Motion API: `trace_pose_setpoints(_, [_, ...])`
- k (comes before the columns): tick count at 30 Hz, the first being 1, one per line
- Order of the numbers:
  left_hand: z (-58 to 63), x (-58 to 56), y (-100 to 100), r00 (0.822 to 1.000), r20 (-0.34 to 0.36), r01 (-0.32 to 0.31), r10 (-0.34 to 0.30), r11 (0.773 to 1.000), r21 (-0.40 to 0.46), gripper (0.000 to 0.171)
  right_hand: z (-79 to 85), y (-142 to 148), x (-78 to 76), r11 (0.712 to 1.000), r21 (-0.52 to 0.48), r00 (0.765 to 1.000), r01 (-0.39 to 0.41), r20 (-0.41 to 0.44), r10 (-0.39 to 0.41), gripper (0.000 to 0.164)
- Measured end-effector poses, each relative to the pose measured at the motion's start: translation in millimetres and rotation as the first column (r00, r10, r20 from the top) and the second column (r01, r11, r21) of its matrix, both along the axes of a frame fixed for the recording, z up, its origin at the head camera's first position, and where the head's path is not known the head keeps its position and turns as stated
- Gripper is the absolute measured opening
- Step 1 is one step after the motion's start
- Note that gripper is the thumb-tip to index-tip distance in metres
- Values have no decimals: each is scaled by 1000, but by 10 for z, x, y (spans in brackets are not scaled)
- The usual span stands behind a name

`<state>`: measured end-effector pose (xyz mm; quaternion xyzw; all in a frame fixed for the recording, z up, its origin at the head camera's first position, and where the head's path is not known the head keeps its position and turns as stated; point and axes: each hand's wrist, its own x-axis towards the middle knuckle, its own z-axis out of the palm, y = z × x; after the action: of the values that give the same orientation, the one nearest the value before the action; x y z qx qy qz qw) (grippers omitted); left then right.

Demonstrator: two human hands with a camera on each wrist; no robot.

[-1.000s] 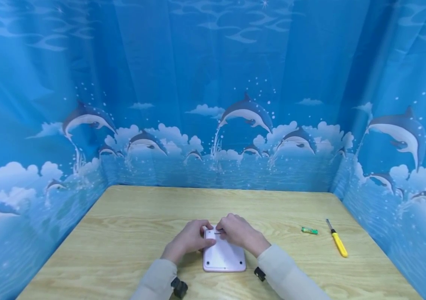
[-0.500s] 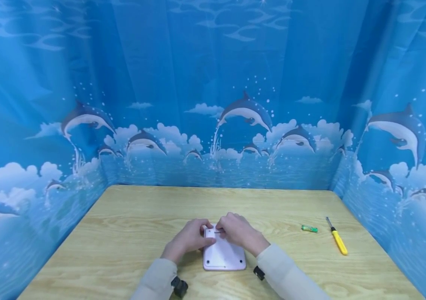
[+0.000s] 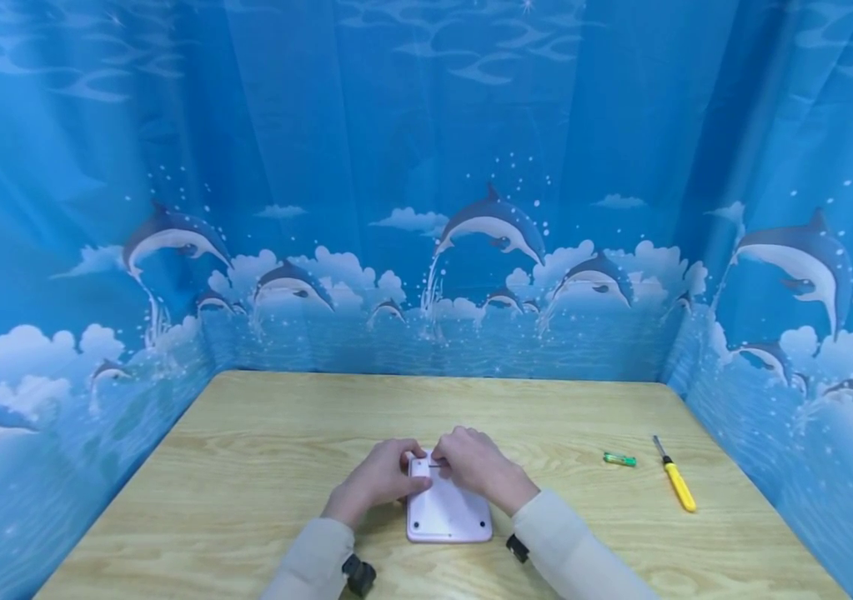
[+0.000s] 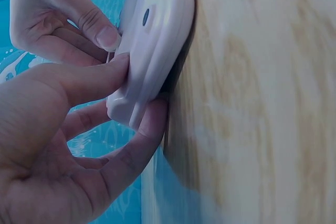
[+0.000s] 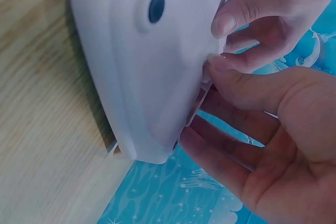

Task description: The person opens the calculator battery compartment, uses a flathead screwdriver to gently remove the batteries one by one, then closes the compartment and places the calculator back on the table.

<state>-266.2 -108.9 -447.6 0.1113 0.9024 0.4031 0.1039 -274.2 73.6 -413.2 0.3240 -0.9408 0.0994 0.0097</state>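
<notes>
A flat pale pink device (image 3: 449, 508) lies with its underside up, round dark feet near its corners. A dark slot (image 3: 437, 465) shows near its far edge. My left hand (image 3: 377, 479) grips its far left corner, thumb on the upper face and fingers beneath, as the left wrist view shows. My right hand (image 3: 477, 463) pinches the far edge beside the slot. In the right wrist view the right thumb (image 5: 226, 72) presses at a small opening (image 5: 198, 103) in the edge, with fingers curled behind. What lies inside the opening is hidden.
A green battery (image 3: 619, 459) lies on the wooden table (image 3: 283, 417) to the right. Beside it is a screwdriver (image 3: 677, 479) with a yellow handle, its tip pointing away. A blue dolphin-print curtain (image 3: 396, 167) surrounds the table's back and sides.
</notes>
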Motion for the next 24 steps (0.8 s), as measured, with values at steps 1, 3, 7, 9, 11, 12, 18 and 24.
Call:
trace_pose_setpoints(1, [2, 0, 1, 1000, 3, -2, 2, 1000, 0, 37, 2, 0, 1, 1000, 0, 1000, 1, 0, -1, 16])
trace_pose_setpoints(3, [1, 0, 3, 1000, 7, -6, 6, 1000, -1, 37, 3, 0, 2, 1000, 2, 1000, 2, 0, -2, 16])
trace_pose_setpoints(7, [3, 1, 5, 1000, 12, -6, 6, 1000, 3, 37, 8, 1, 5, 1000, 2, 1000, 6, 4, -6, 16])
trace_pose_setpoints(9, [5, 3, 8, 1000, 17, -8, 8, 1000, 4, 36, 9, 2, 5, 1000, 1, 1000, 9, 10, -9, 16])
trace_pose_setpoints(11, [10, 7, 11, 1000, 24, -13, 13, 1000, 6, 36, 13, 3, 8, 1000, -1, 1000, 13, 19, -13, 17])
trace_pose_setpoints(12, [13, 8, 12, 1000, 24, -14, 14, 1000, 5, 36, 14, 3, 9, 1000, -1, 1000, 15, 22, -15, 17])
trace_pose_setpoints(18, [9, -2, 11, 1000, 10, -10, 10, 1000, -9, 37, 21, 3, 9, 1000, 1, 999, 26, 37, -26, 17])
trace_pose_setpoints(24, [2, -6, 11, 1000, 12, -11, 11, 1000, -6, 37, 32, 8, 6, 1000, 1, 999, 22, 47, -22, 16])
